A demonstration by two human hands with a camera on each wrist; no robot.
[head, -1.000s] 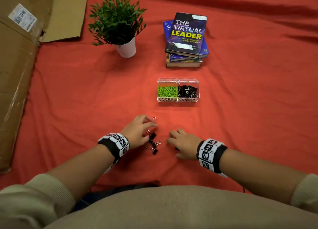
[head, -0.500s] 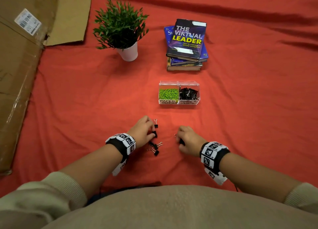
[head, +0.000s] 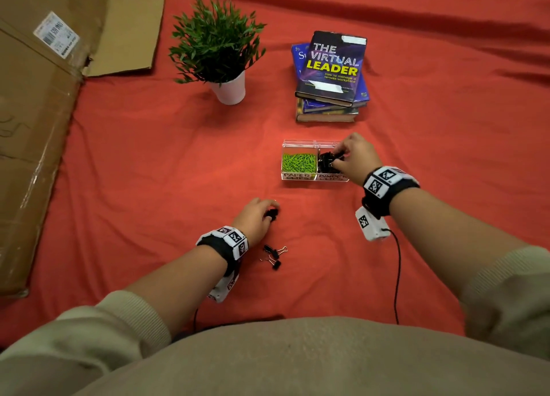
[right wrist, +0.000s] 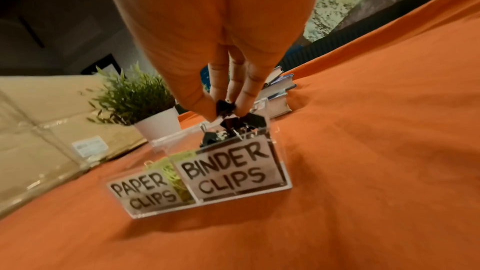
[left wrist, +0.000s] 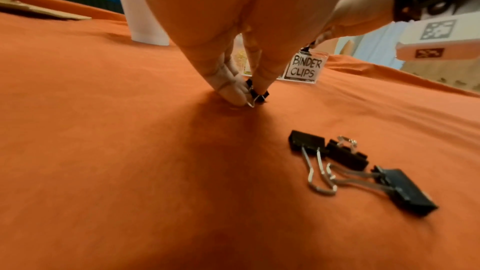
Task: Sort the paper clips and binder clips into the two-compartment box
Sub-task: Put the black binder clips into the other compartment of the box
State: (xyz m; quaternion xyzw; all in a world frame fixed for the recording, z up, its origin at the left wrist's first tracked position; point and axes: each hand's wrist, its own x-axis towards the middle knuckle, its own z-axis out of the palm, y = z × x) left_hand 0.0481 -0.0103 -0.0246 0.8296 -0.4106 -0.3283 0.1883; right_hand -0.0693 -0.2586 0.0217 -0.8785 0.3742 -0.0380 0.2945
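The clear two-compartment box (head: 300, 176) (right wrist: 280, 186) stands mid-cloth, green paper clips (head: 298, 162) in its left cell and black binder clips (head: 324, 161) in its right cell. My right hand (head: 337, 157) (right wrist: 224, 113) hovers over the binder-clip cell and pinches a black binder clip (right wrist: 224, 108) just above the pile. My left hand (head: 269, 212) (left wrist: 253, 94) is down on the cloth, thumb and finger pinching another black binder clip (left wrist: 257, 96). Three loose binder clips (head: 274, 255) (left wrist: 358, 167) lie on the cloth beside my left wrist.
A potted plant (head: 218, 47) stands at the back left and a stack of books (head: 331, 77) behind the box. Flattened cardboard (head: 35, 127) runs along the left edge. A cable (head: 397, 276) trails from my right wrist. Red cloth (head: 148, 172) covers the surface.
My right hand rose from the cloth with a binder clip and moved forward over the box's right cell. My left hand shifted slightly forward and closed on another clip.
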